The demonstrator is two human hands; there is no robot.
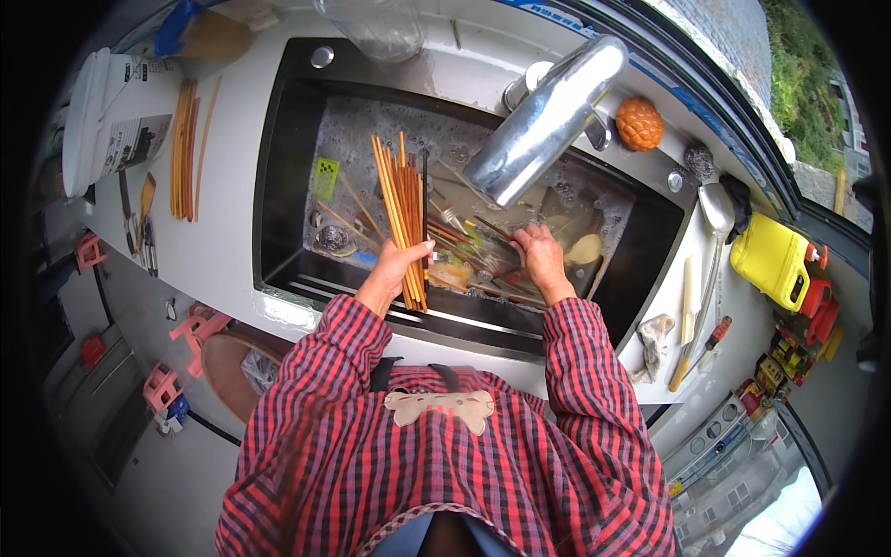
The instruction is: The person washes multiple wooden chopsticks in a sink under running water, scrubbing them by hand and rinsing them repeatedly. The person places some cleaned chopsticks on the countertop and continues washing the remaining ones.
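My left hand (400, 270) grips a thick bundle of wooden chopsticks (402, 202), mostly light and reddish brown with one black stick at the right side. The bundle stands over the left middle of a dark sink (285, 174) holding soapy water. Just above the water, my right hand (539, 254) pinches the end of a thin dark brown stick (493, 226), likely a chopstick. Loose chopsticks and other utensils lie in the water between and below my hands. To the right of my right hand is a pale spoon-like utensil (583, 249).
A chrome faucet (550, 118) reaches over the sink. More chopsticks (184, 153) lie on the left counter beside a white bucket (118, 125). A steel scouring ball (335, 238) sits at the sink's left. On the right are a long-handled metal turner (717, 216) and a yellow jug (769, 261).
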